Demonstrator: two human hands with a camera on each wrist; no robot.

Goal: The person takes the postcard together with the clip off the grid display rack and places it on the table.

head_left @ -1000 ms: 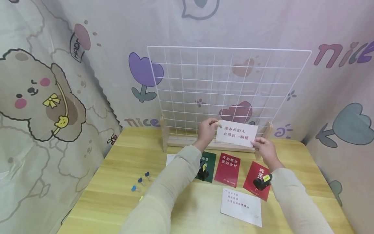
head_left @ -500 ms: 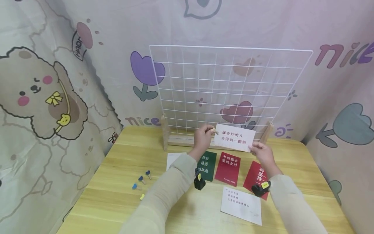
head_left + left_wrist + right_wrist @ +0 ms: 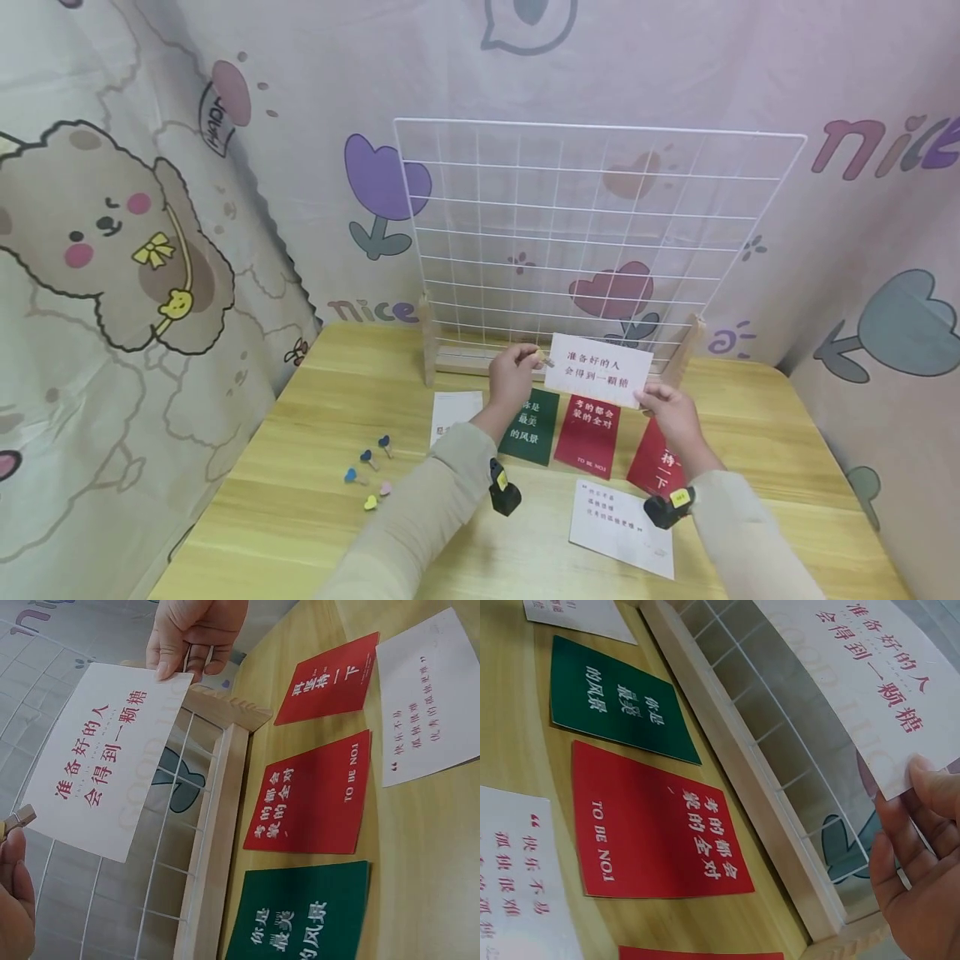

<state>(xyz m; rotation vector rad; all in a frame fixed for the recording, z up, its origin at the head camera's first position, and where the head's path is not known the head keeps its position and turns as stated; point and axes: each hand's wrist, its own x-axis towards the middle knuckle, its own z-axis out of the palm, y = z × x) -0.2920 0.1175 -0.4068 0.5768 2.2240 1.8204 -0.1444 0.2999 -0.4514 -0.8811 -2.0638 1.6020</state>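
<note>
My right hand (image 3: 671,414) pinches a white card (image 3: 597,372) with red Chinese writing by its lower right corner, between thumb and fingers. The card hangs in front of the white wire grid (image 3: 555,242), above the table. My left hand (image 3: 513,382) pinches a small wooden clothespin (image 3: 22,818) with a yellow piece at its held end. Its tip is at the card's left edge; whether they touch I cannot tell. Below lie a green card (image 3: 531,429), a red card (image 3: 587,437), another red card (image 3: 701,952) and a white card (image 3: 621,527).
Wooden feet and a wooden base bar (image 3: 214,847) hold up the grid at the back of the table (image 3: 285,467). Left on the table lie several heart-topped clothespins (image 3: 368,457) in blue, pink and yellow. One more white card (image 3: 455,414) lies partly behind my left arm.
Both hands and the white card have come down and a little left relative to the grid. My left hand with the clothespin has shifted slightly away from the card's upper left corner.
</note>
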